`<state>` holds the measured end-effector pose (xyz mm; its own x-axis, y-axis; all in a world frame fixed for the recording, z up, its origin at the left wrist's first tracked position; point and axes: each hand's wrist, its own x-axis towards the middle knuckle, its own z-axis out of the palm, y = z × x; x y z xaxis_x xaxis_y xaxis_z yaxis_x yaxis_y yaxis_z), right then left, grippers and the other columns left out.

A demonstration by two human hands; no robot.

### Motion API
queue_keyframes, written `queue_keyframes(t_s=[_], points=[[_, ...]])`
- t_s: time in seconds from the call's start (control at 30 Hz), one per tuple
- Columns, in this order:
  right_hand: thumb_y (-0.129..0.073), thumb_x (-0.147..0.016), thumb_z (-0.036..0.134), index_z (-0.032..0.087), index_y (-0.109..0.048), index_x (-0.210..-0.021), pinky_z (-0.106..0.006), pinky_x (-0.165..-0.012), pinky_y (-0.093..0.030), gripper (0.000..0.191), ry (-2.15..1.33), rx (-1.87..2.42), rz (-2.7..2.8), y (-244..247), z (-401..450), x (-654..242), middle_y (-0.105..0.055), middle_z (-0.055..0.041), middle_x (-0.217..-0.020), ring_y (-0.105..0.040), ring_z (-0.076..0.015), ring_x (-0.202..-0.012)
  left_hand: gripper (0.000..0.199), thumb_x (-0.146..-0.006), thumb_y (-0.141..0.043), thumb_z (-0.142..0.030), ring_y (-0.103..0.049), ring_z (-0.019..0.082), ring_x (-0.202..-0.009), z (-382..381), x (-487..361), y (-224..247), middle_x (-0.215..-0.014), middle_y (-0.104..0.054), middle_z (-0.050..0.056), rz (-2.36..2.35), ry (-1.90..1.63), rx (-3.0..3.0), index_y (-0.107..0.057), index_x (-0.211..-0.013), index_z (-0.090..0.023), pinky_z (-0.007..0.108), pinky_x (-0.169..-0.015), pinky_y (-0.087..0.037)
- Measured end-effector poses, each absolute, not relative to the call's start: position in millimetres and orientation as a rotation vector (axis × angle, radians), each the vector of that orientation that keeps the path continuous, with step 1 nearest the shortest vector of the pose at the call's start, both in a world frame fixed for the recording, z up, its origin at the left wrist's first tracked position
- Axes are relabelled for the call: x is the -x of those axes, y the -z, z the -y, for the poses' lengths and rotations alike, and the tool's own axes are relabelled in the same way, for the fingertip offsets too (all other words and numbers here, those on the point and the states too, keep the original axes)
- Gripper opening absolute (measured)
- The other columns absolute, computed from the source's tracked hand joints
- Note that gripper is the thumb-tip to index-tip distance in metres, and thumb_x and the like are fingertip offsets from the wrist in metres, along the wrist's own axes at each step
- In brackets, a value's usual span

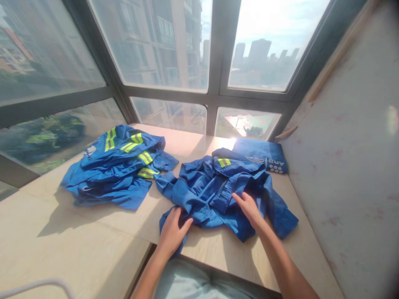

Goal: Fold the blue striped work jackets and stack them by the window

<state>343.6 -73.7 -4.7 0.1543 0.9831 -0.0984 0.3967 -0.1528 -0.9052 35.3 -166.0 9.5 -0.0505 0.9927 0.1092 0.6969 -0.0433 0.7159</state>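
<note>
A crumpled blue jacket (199,193) with a yellow reflective patch lies on the pale wooden surface (84,249) in front of me. My left hand (173,230) rests on its lower left part, thumb and fingers apart around a fold of cloth; some fingertips are hidden in the fabric. My right hand (247,207) touches the jacket right of its middle, with thumb and forefinger spread at a folded edge. The other fingers of that hand are partly hidden.
At the left lies a second rumpled blue garment (109,178) with yellow stripes. A folded blue item (276,153) with white print sits at the back right. Windows border the back and left, a patterned wall (336,166) the right. A pale curved tube (46,282) is at the lower left.
</note>
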Motion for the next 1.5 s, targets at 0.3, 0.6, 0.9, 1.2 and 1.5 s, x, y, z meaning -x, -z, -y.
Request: queue_keyframes(t_s=[0.3,0.6,0.9,1.2,1.5], points=[[-0.053,-0.087,0.057,0.018,-0.069,-0.108,-0.034,-0.077,-0.053,0.047,-0.811,1.477,1.45,-7.0,99.0,-349.0,-0.076,-0.0103,-0.102,-0.07,-0.0266,-0.089,0.032,-0.083,-0.062,-0.019,-0.061,0.029,-0.11,124.5,-19.7,10.3,-0.114,-0.063,0.013,-1.961,-0.658,-2.105,-0.06,-0.115,-0.017,0.043,-0.097,-0.051],[-0.064,-0.085,0.051,0.025,-0.078,-0.1,-0.033,-0.069,-0.049,0.033,-0.504,1.563,1.672,-45.5,107.3,-333.6,-0.078,-0.0089,-0.085,-0.07,-0.0265,-0.073,0.019,-0.091,-0.055,-0.027,-0.058,0.031,-0.113,153.2,-48.4,-28.1,-0.114,-0.063,0.015,-2.079,-1.239,-1.908,-0.064,-0.106,-0.02,0.044,-0.104,-0.044],[-0.06,-0.084,0.04,0.021,-0.077,-0.095,-0.037,-0.083,-0.054,0.027,-1.121,1.291,1.643,11.5,96.1,-278.4,-0.078,-0.0064,-0.095,-0.07,-0.0263,-0.088,0.012,-0.085,-0.063,-0.029,-0.061,0.031,-0.108,214.9,-100.2,-11.8,-0.106,-0.067,0.012,-1.756,-1.428,-1.445,-0.071,-0.093,-0.025,0.045,-0.103,-0.047],[-0.063,-0.081,0.047,0.02,-0.066,-0.104,-0.037,-0.081,-0.054,0.036,-0.973,1.429,1.291,19.5,113.5,-310.5,-0.074,-0.0094,-0.1,-0.069,-0.0257,-0.09,0.031,-0.081,-0.076,-0.014,-0.074,0.02,-0.099,201.3,-133.3,-2.7,-0.12,-0.072,0.017,-1.19,-1.268,-0.123,-0.067,-0.11,-0.015,0.023,-0.078,-0.059],[-0.058,-0.086,0.041,0.022,-0.074,-0.09,-0.037,-0.077,-0.052,0.025,-0.869,1.43,1.492,13.8,131.7,-320.0,-0.074,-0.01,-0.098,-0.066,-0.0261,-0.087,0.038,-0.083,-0.073,-0.004,-0.076,0.021,-0.096,207.3,-144.5,-10.4,-0.12,-0.072,0.018,-1.104,-1.318,0.103,-0.062,-0.118,-0.014,0.021,-0.071,-0.062]])
